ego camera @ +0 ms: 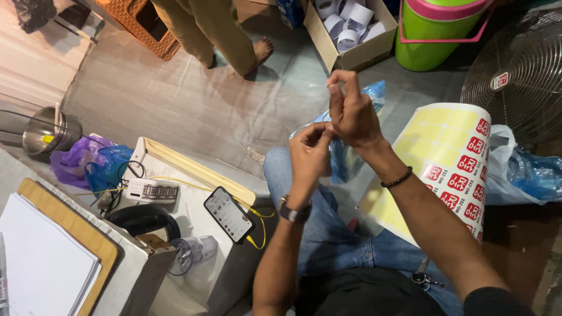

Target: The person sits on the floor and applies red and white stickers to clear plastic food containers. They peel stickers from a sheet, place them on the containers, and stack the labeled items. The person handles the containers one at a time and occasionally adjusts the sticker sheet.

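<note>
Head view: both hands are raised over the lap, touching each other. The right hand (351, 114) is held upright, thumb and fingertips pinched at the top on something small and pale, probably a sticker, too small to confirm. The left hand (310, 153), with a dark wristwatch (294, 213), is curled against the right palm, fingertips pressed together on the same spot. Behind the hands, a crumpled clear blue plastic bag (351, 158) is seen on the blue-jeaned knee (328, 228). At 3 o'clock of the hands, a curled yellow sheet of red square stickers (451, 169) is leaned. At 8 o'clock, a black smartphone with lit screen (229, 215) is laid on a white box (199, 246). At 12 o'clock, a cardboard box of white tape rolls (350, 35) is placed.
</note>
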